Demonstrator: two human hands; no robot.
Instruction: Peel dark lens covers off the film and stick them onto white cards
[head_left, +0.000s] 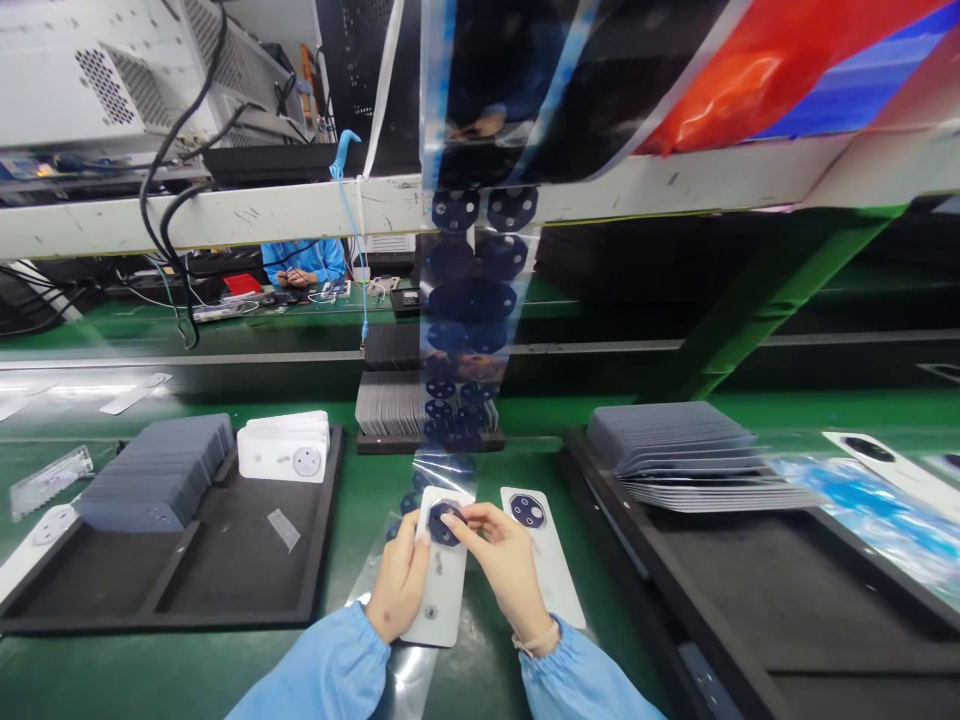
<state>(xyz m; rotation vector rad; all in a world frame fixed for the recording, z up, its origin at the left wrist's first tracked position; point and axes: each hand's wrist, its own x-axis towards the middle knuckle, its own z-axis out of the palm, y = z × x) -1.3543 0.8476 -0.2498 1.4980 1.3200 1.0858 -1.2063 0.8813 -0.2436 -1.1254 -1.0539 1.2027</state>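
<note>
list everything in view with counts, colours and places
held panel: 1, white, front centre
disc: 1, dark blue, on held panel
loose panel: 1, white, beside held panel
strip: 1, clear and dark blue, hanging centre
left tray: 1, black, left
grey stack: 1, grey, left tray
white stack: 1, white, left tray
rack: 1, black, behind strip
right tray: 1, black, right
plates: many, grey, right tray
bench: 1, green, beneath trays
cables: several, black, upper left
co-worker: 1, blue sleeves, background
left hand: 1, blue-sleeved, gripping held panel
right hand: 1, blue-sleeved, fingers on disc
</note>
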